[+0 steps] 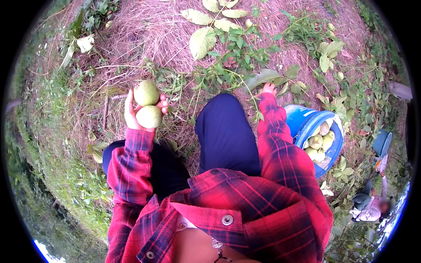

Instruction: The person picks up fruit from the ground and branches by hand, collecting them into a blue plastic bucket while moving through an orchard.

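My left hand [131, 115] is closed around two round green fruits, which look like walnuts in their husks. The upper fruit [146, 92] is speckled; the lower, paler fruit [149, 117] rests against it near my wrist. My right hand [269, 89] reaches down to the ground at the edge of a broad green leaf [262, 79]. Its visible fingers are curled, and whatever they hold is hidden. Beside my right forearm a blue bucket [302, 117] leans with its mouth away from me, with several similar green fruits [315, 141] inside.
My bent knee [228, 131] stands between my hands. Dry grass [144, 39] covers the ground, with green weeds and fallen leaves [202, 41] on it. Another green fruit [249, 23] lies farther off. At the far right is another person [372, 208] near a blue-grey container [382, 142].
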`<state>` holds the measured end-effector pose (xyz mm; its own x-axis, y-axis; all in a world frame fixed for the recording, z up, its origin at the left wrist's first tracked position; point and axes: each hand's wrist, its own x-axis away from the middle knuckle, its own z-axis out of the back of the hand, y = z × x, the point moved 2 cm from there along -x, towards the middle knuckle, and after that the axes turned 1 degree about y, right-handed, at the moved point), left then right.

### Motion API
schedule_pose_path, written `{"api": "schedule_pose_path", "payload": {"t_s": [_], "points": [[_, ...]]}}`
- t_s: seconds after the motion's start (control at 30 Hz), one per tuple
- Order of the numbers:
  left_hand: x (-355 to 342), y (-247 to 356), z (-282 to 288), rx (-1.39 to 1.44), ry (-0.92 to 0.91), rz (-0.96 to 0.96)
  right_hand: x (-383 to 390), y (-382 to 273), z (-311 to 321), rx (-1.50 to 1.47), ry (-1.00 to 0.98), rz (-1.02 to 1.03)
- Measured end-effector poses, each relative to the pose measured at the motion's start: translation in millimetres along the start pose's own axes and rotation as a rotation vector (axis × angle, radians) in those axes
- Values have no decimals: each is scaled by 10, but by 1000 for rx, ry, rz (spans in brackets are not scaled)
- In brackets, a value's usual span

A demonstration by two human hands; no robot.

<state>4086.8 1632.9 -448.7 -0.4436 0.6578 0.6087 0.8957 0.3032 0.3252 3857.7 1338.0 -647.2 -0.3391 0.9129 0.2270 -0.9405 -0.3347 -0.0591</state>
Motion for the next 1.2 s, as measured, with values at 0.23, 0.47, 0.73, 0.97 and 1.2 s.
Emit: {"api": "schedule_pose_path", "payload": {"t_s": [0.23,0.47,0.73,0.97,1.2], "points": [[51,-175,30,66,126,40,74,382,666,-2105,-370,-409],[144,-755,-601,-215,-179,285,970,380,1518,-2525,-368,146],[301,-1654,-1256,-451,-401,517,1913,1291,2088,-2014,380,-107],[498,-2588,-1891,-589,-538,737,2004,2384,1990,-1193,722,-119],[387,-2970,-1900,-762,-449,697,2189,3017,1089,-679,1006,-674]]}}
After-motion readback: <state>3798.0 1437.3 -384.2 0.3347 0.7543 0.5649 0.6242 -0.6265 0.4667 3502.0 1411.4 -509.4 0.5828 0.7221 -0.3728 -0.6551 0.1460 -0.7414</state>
